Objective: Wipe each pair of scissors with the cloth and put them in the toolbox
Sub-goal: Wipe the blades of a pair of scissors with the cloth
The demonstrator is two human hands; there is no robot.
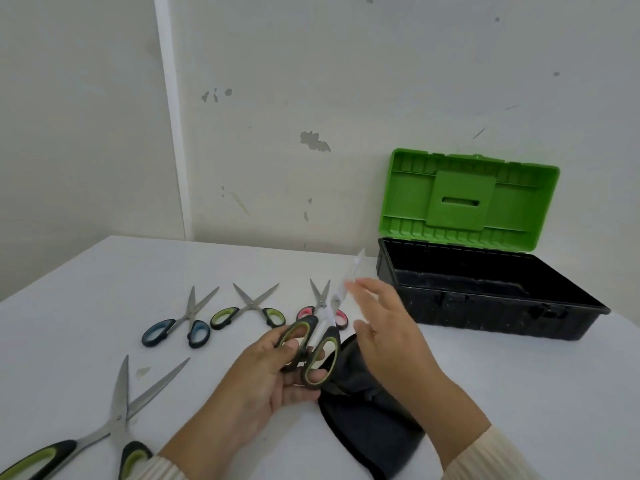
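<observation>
My left hand (266,372) grips the black-and-green handles of a large pair of scissors (313,355), whose closed blades point up and away toward the toolbox. My right hand (384,327) hovers just right of those blades with fingers spread, holding nothing. A dark grey cloth (367,407) lies on the table under my right wrist. The toolbox (485,296) stands open at the right, with a black base and a raised green lid (467,199). Its inside looks bare.
On the white table (519,393) lie open scissors: blue-handled (180,327), green-handled (249,310), pink-handled (320,303) partly behind the held pair, and a large green-handled pair (114,424) at front left. A scuffed wall stands behind.
</observation>
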